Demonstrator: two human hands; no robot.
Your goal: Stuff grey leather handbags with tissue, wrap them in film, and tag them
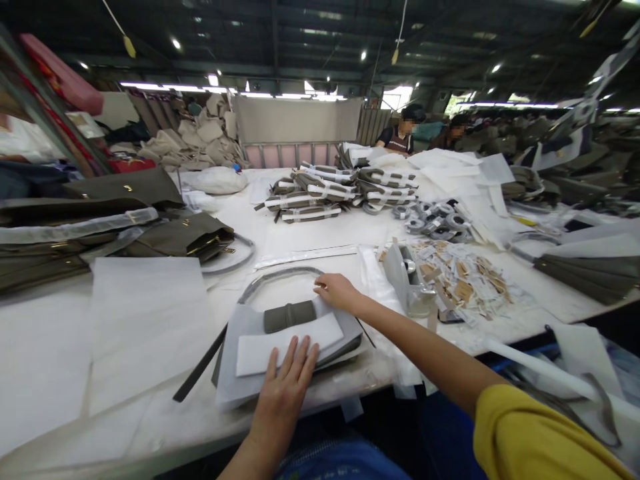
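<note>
A handbag lies flat at the table's front edge, covered by grey tissue paper (230, 363). Its wrapped, arched handle (265, 275) reaches away from me. On the paper rest a white foam sheet (270, 347) and a dark olive strap piece (290, 316) with a band round its middle. My left hand (290, 373) lies with fingers spread over the foam sheet's lower edge. My right hand (336, 292) is closed at the handle's right end, hiding that part; what its fingertips pinch is hidden. A dark strap (200, 365) sticks out to the bag's left.
Olive bags (175, 237) are piled at left beside white paper sheets (150, 313). Wrapped strap bundles (320, 190) and grey rolls (440, 219) lie farther back. To the right are a clear tape dispenser (407, 280) and scattered tags (463, 280). Co-workers (400, 137) are behind the table.
</note>
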